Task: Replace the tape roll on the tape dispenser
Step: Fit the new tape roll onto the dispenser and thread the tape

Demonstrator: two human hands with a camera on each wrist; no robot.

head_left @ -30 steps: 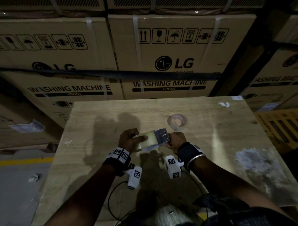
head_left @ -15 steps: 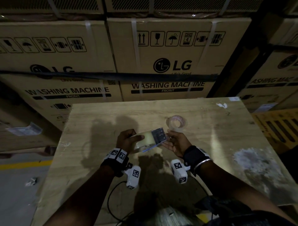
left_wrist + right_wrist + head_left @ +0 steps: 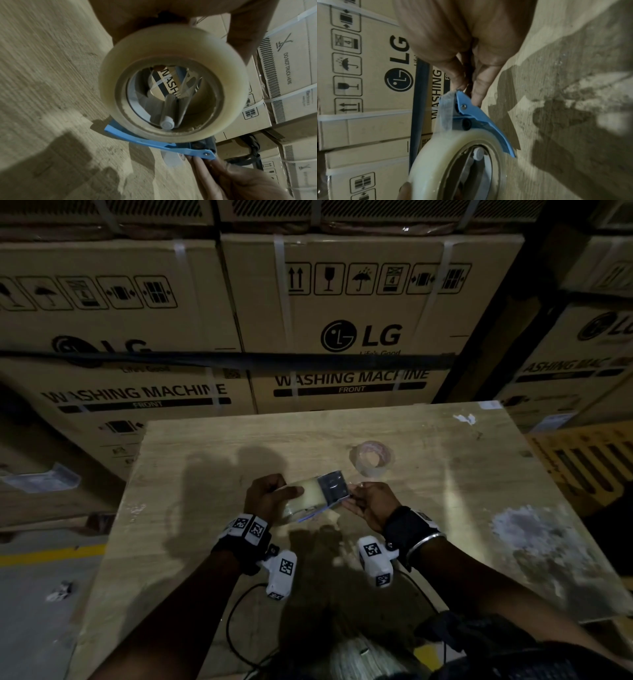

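**Tape dispenser held between two hands above the board**

Tape dispenser (image 3: 330, 486), blue plastic with a grey metal front plate, sits in the air just over the pale wooden tabletop (image 3: 445, 491), seen from the head camera. The left hand (image 3: 270, 498) curls round the full roll of clear tape (image 3: 303, 496) mounted on it, thumb laid across the roll's face. The right hand (image 3: 371, 503) lies palm up, its fingers meeting the dispenser's front end. Behind them a nearly spent cardboard tape core (image 3: 371, 457) lies flat on the board, well apart from both hands. Brown washing-machine cartons (image 3: 359, 313) are stacked behind.

From the left wrist, the clear tape roll (image 3: 173, 83) looks smooth and milky, ringed inside with brown card. A grey hub and spindle (image 3: 167, 116) fill its centre. The curved blue frame (image 3: 154, 143) runs beneath it, riveted at the tip, where fingers (image 3: 205, 166) of the other hand touch it.

From the right wrist, thumb and fingertips (image 3: 479, 86) pinch at the dispenser's blue nose (image 3: 471, 111). A cloudy strip of tape (image 3: 447, 112) stretches from the roll (image 3: 440, 155) up to that nose.
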